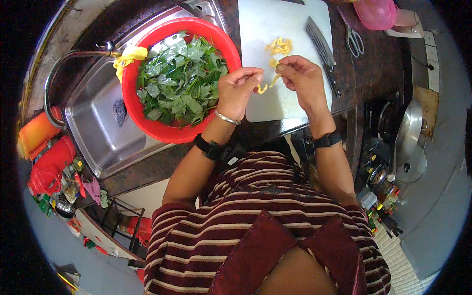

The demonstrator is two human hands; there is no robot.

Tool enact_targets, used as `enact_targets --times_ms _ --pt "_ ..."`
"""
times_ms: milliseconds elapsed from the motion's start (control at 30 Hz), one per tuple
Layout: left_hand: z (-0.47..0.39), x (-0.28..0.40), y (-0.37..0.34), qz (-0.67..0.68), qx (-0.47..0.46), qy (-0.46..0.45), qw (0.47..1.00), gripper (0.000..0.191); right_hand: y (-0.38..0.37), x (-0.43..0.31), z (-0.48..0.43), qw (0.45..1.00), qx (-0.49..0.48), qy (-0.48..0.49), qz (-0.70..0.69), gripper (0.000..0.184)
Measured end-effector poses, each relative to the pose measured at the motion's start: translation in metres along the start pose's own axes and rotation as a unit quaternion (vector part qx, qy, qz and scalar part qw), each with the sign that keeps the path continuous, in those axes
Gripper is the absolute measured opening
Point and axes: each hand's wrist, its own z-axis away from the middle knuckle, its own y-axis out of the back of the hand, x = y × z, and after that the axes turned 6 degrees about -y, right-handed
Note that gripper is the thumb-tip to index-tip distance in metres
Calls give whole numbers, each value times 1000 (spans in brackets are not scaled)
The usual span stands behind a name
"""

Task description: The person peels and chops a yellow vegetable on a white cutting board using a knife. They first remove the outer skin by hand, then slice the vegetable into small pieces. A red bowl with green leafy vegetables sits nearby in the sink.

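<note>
My left hand [239,85] pinches a curled yellow strip [262,89] between thumb and fingertips, above the near part of a white cutting board [273,105]. Close by on the right, my right hand [300,75] grips a small yellow piece [274,80] that hangs below its fingers. What the yellow food is, I cannot tell. A little heap of similar yellow pieces [279,46] lies on the board beyond my hands. A kitchen knife [320,42] with a black handle rests along the board's right side.
A red basin [127,96] of wet green leaves stands over the stainless steel sink [96,140], beside my left forearm. A yellow cloth [129,59] hangs near the curved faucet [48,88]. Scissors [354,41] lie right of the board, with a pink mesh basket [376,14] farther back.
</note>
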Motion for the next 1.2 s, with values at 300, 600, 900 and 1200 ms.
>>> enact_targets --times_ms 300,600,900,1200 --pt "9 -3 -10 47 -4 -22 999 18 -6 24 15 998 -38 -37 18 13" --pt "6 0 -19 2 -6 86 996 18 4 26 16 992 -19 -17 120 13" --pt "-4 7 0 6 -95 92 991 13 -1 26 16 989 -102 -105 -20 23" --pt "-3 16 -11 10 38 73 997 13 -23 63 10 951 -106 57 283 25"
